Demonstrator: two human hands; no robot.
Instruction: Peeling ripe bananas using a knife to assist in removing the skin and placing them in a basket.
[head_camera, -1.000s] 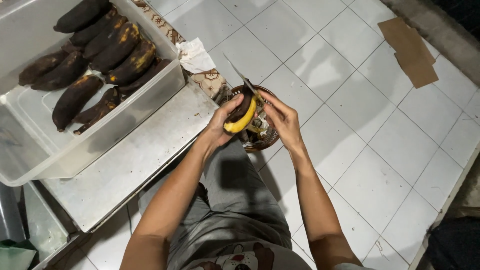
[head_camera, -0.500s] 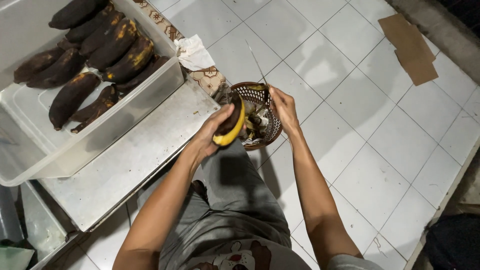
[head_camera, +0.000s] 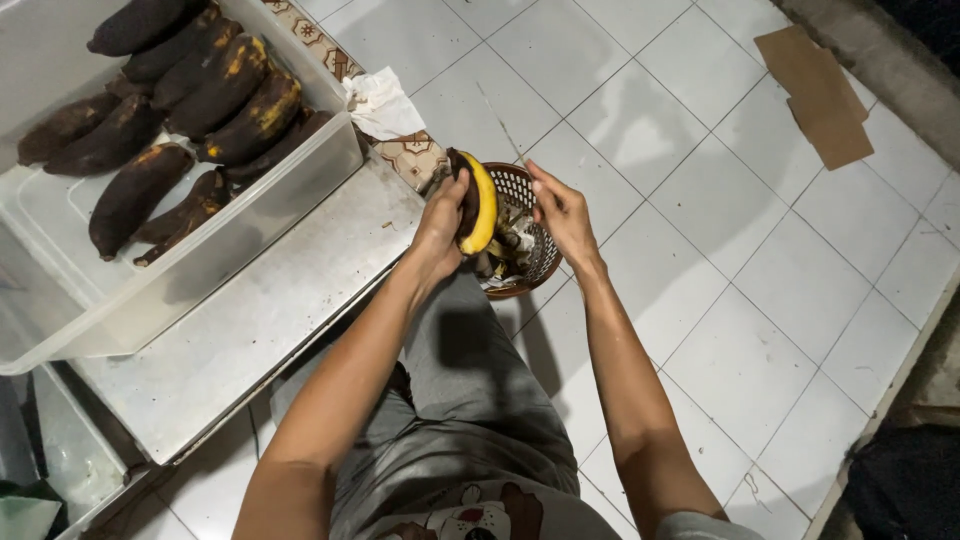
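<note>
Left hand (head_camera: 440, 225) grips a half-peeled banana (head_camera: 482, 203) above the brown basket (head_camera: 530, 235) at 12 o'clock; right hand (head_camera: 560, 210) pinches a thin knife (head_camera: 503, 125). Judgement: keep the blade angled away from the fingers, peel falling into the basket. Tub (head_camera: 300, 185) of blackened bananas (head_camera: 200, 90) sits at 10 o'clock on a metal tray (head_camera: 260, 330), not obstructing.

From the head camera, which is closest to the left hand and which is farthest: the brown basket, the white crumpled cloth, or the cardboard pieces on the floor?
From the left hand, holding a banana:
1. Brown basket, just to its right, under the banana.
2. White crumpled cloth, up and left, beside the clear tub.
3. Cardboard pieces, far off at the top right on the tiled floor.
</note>
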